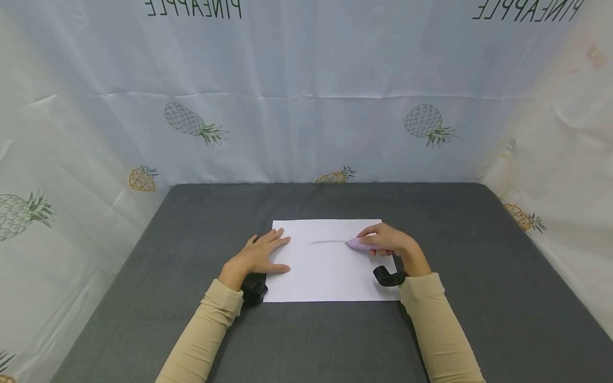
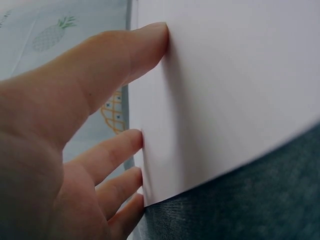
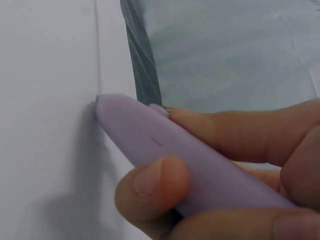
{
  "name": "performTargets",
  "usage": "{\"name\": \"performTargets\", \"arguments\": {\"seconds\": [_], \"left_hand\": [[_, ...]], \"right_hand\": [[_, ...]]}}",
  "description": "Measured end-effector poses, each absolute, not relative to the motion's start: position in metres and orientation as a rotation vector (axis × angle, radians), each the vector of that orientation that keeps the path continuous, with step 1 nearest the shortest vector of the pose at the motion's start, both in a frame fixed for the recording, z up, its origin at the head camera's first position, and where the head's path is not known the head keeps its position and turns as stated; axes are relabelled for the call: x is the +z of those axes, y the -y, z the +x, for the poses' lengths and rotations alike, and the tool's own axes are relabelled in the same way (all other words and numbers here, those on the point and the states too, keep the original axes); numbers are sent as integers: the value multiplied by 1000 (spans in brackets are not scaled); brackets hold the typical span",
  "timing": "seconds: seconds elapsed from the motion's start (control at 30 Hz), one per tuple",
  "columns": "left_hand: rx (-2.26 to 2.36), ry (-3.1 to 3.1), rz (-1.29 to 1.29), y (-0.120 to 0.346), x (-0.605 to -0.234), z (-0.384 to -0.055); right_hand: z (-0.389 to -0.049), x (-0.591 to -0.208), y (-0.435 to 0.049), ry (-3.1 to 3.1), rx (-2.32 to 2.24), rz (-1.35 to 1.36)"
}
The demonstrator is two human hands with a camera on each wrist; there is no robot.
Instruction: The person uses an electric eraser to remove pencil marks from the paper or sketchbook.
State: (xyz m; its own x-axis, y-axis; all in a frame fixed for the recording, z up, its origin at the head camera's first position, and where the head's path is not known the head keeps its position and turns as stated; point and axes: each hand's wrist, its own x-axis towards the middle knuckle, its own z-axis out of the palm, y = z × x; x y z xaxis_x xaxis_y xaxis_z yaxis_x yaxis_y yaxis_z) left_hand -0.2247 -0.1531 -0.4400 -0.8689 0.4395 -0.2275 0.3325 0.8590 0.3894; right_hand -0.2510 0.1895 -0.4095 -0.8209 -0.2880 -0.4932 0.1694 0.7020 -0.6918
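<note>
A white sheet of paper (image 1: 325,276) lies flat on the dark table. My left hand (image 1: 263,254) presses the sheet's left side with fingers spread; in the left wrist view its thumb (image 2: 145,47) lies on the paper and other fingertips are at its edge. My right hand (image 1: 385,240) grips a lavender cutter (image 1: 358,244) with a rounded nose, thumb and fingers around the body. The cutter's dark tip meets the sheet at the right end of a thin slit-like line (image 1: 325,242). In the right wrist view the line (image 3: 97,50) runs straight away from the nose.
The grey-black cloth-covered table (image 1: 335,340) extends on all sides of the sheet. Black wrist mounts (image 1: 389,277) sit below the hands, the right one over the paper. A pineapple-print curtain (image 1: 306,133) hangs behind and at both sides.
</note>
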Motion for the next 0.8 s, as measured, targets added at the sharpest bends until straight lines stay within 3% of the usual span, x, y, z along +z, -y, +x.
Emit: {"name": "performTargets", "arguments": {"seconds": [0.8], "left_hand": [[484,-2727,584,153,-439,-224]], "right_hand": [[-250,-409,-190,-2322,-1025,-102]]}}
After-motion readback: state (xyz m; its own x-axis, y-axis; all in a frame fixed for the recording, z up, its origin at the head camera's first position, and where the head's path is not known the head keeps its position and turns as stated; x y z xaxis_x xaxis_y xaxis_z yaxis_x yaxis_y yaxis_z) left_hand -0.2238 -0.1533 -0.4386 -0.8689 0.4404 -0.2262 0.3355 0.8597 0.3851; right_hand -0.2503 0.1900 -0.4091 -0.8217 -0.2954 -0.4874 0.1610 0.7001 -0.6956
